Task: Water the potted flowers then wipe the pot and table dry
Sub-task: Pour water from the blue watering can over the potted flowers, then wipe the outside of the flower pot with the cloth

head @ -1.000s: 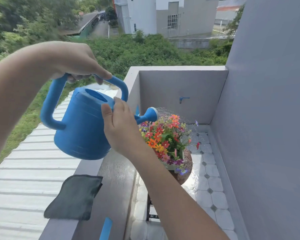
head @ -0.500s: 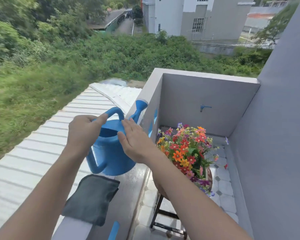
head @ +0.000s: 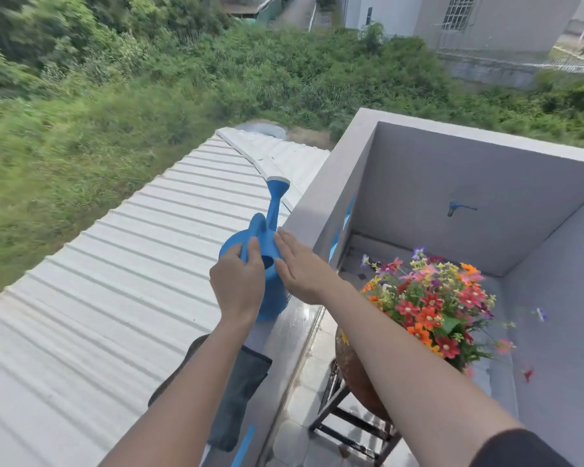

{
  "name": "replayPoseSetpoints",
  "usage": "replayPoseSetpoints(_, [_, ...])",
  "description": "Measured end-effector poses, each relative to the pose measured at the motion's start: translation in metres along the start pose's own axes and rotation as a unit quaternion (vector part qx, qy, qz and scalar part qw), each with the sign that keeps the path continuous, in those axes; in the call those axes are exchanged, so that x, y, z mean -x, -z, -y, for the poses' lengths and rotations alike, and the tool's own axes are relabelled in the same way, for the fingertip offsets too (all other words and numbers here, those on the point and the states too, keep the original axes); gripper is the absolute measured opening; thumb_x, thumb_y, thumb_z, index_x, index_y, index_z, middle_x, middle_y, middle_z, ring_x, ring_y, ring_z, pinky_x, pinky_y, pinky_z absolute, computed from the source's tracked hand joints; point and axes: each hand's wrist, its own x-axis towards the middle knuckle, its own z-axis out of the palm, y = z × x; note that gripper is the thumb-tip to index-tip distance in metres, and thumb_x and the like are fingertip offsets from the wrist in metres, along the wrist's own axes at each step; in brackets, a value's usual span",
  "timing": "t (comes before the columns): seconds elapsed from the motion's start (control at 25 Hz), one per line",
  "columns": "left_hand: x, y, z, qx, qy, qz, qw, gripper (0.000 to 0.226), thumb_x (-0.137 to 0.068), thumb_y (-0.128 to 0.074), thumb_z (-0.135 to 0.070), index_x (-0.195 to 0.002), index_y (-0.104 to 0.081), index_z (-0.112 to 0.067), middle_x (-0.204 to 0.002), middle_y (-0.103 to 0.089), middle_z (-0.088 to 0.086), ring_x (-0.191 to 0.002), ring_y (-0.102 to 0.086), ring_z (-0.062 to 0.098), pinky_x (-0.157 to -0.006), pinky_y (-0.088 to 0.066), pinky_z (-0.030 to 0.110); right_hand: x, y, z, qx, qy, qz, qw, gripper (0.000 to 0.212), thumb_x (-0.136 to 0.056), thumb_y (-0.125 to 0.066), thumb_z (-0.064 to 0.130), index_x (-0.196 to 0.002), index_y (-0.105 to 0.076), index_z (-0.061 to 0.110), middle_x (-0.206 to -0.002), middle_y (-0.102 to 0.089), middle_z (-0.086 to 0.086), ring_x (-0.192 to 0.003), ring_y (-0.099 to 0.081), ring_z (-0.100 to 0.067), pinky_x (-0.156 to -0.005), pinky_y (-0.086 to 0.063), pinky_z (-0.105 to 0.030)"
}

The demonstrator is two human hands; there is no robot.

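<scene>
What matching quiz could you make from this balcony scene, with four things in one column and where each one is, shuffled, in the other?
Things:
1. watering can
2. dark cloth
3. flowers
4. blue tap

Places:
A. on the far wall
B. in a brown pot on a stand
C. gripped by the left hand, with the right hand flat against it
D. lying on the ledge, nearest the camera

Pairs: 1-C, 2-D, 3-B, 4-A.
</scene>
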Motion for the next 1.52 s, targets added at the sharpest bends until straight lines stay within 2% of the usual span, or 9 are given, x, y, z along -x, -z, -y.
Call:
replayPoseSetpoints(0.32, [0.012, -0.006, -0.002, 0.034, 0.042, 0.031, 0.998, 0.038, -0.097, -0.043, -0.032, -0.073, -0.051, -0.004, -0.06, -0.048, -0.001, -0.057, -0.045, 0.018, -0.061, -0.039, 0.034, 0.008, -0.007, -0.009, 0.002, 0.015, -0.02, 1.0, 0.055, -0.101, -0.018, 0.031, -0.149, 0.0, 0.011, -0.159, 0.005, -0.003, -0.145, 0.005, -0.011, -0.118, 0.0, -0.029])
replayPoseSetpoints(0.52, [0.011, 0.012, -0.009, 0.039, 0.06, 0.141, 0.987, 0.036, -0.097, -0.035, -0.048, -0.094, -0.052, -0.016, -0.083, -0.059, 0.0, -0.08, -0.057, 0.022, -0.071, -0.042, 0.033, 0.015, -0.002, -0.004, -0.031, -0.019, -0.033, 0.999, 0.057, -0.101, -0.02, 0.033, -0.149, 0.0, 0.009, -0.159, 0.005, -0.005, -0.146, 0.005, -0.014, -0.12, -0.004, -0.036])
replayPoseSetpoints(0.6, [0.012, 0.023, -0.004, 0.03, 0.056, 0.121, 0.991, 0.038, -0.099, -0.026, -0.044, -0.096, -0.05, -0.015, -0.094, -0.057, 0.001, -0.089, -0.052, 0.021, -0.076, -0.035, 0.032, 0.028, -0.011, 0.0, -0.105, -0.057, -0.079, 0.99, 0.059, -0.1, -0.021, 0.036, -0.149, -0.002, 0.009, -0.159, 0.0, -0.004, -0.146, 0.002, -0.014, -0.12, -0.004, -0.034])
replayPoseSetpoints(0.76, [0.024, 0.037, 0.03, 0.059, 0.058, 0.054, 0.995, 0.024, -0.101, -0.026, -0.029, -0.087, -0.043, -0.018, -0.089, -0.049, 0.001, -0.087, -0.045, 0.019, -0.078, -0.034, 0.032, 0.066, -0.055, 0.016, -0.229, -0.175, -0.168, 0.943, 0.058, -0.099, -0.026, 0.037, -0.148, -0.01, 0.012, -0.158, -0.011, -0.004, -0.145, -0.009, -0.016, -0.119, -0.01, -0.033])
replayPoseSetpoints(0.88, [0.037, 0.04, 0.088, -0.035, 0.044, 0.066, 0.996, 0.037, -0.099, -0.026, -0.027, -0.081, -0.05, -0.006, -0.08, -0.051, 0.014, -0.082, -0.047, 0.029, -0.075, -0.038, 0.042, 0.098, -0.095, 0.04, -0.266, -0.262, -0.166, 0.913, 0.056, -0.098, -0.033, 0.033, -0.145, -0.018, 0.007, -0.151, -0.025, -0.011, -0.14, -0.021, -0.023, -0.115, -0.018, -0.033])
replayPoseSetpoints(0.96, [0.048, 0.041, 0.129, -0.145, 0.069, 0.127, 0.979, 0.054, -0.094, -0.026, -0.039, -0.102, -0.055, 0.007, -0.098, -0.059, 0.025, -0.097, -0.052, 0.037, -0.084, -0.042, 0.049, 0.112, -0.116, 0.055, -0.248, -0.263, -0.121, 0.924, 0.052, -0.098, -0.036, 0.033, -0.14, -0.027, 0.004, -0.141, -0.035, -0.013, -0.132, -0.031, -0.025, -0.11, -0.025, -0.033])
replayPoseSetpoints(1.12, [0.064, 0.041, 0.16, -0.329, 0.072, 0.216, 0.916, 0.055, -0.093, -0.029, -0.054, -0.119, -0.047, -0.01, -0.11, -0.064, 0.011, -0.101, -0.057, 0.033, -0.085, -0.044, 0.044, 0.109, -0.131, 0.069, -0.228, -0.27, -0.073, 0.933, 0.047, -0.094, -0.043, 0.043, -0.123, -0.043, 0.005, -0.12, -0.048, -0.01, -0.116, -0.044, -0.025, -0.097, -0.037, -0.031])
replayPoseSetpoints(1.36, [0.07, 0.045, 0.16, -0.216, 0.042, 0.131, 0.967, 0.05, -0.094, -0.05, -0.036, -0.134, -0.047, -0.006, -0.119, -0.061, 0.014, -0.112, -0.051, 0.033, -0.093, -0.041, 0.044, 0.098, -0.128, 0.077, -0.261, -0.288, -0.107, 0.915, 0.034, -0.092, -0.052, 0.031, -0.113, -0.049, 0.004, -0.11, -0.056, -0.01, -0.1, -0.054, -0.025, -0.075, -0.037, -0.025])
replayPoseSetpoints(1.52, [0.066, 0.059, 0.134, -0.091, 0.032, 0.134, 0.986, 0.035, -0.091, -0.059, -0.03, -0.117, -0.06, -0.008, -0.108, -0.066, 0.007, -0.099, -0.058, 0.024, -0.083, -0.04, 0.028, 0.111, -0.111, 0.085, -0.298, -0.272, -0.152, 0.902, 0.025, -0.094, -0.05, 0.025, -0.11, -0.051, 0.007, -0.107, -0.053, -0.006, -0.1, -0.052, -0.022, -0.076, -0.035, -0.023])
